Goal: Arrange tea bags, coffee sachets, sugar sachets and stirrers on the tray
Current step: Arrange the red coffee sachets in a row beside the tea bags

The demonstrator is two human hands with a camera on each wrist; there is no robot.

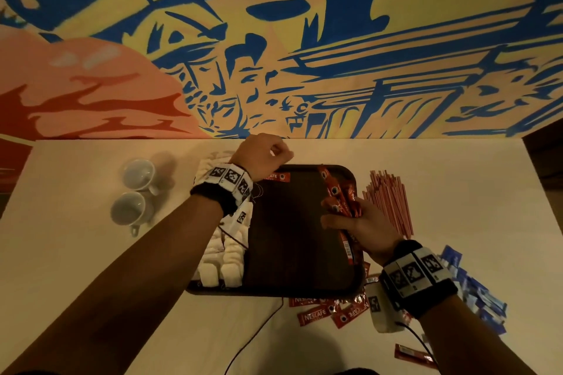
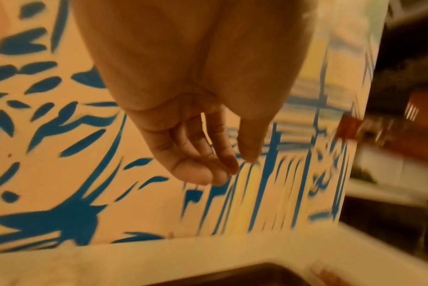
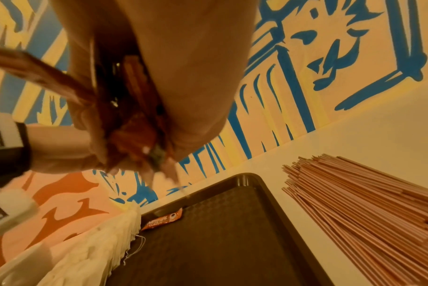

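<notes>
Left hand: the left hand (image 1: 264, 156) hangs over the far left corner of the tray (image 1: 286, 253), forearm reaching diagonally across the desk (image 1: 76, 268), back of the hand up and wrist bent down. In the left wrist view the fingers (image 2: 195, 170) are loosely curled and slightly apart, thumb near the fingertips, holding nothing.

Right hand: the right hand (image 1: 362, 227) sits over the right edge of the tray, back of the hand up, forearm coming in from the lower right. Its fingers (image 1: 330, 222) are clamped on a bundle of coffee sachets (image 1: 338, 195) that sticks out past them toward the far right corner of the tray.

Single sachet: one red coffee sachet (image 1: 278, 176) lies flat on the tray at its far edge, just beside the left hand.

Tea bags: white tea bags (image 1: 225, 259) stand in rows along the left side of the tray, partly under the left forearm.

Loose sachets: more red coffee sachets (image 1: 329, 310) lie scattered on the desk just in front of the tray's near right corner.

Stirrers: a heap of stirrers (image 1: 390, 201) lies on the desk just right of the tray.

Sugar sachets: blue sugar sachets (image 1: 475, 289) are piled on the desk right of the right wrist.

Cups: two white cups (image 1: 134, 192) stand on the desk, left of the tray.
</notes>
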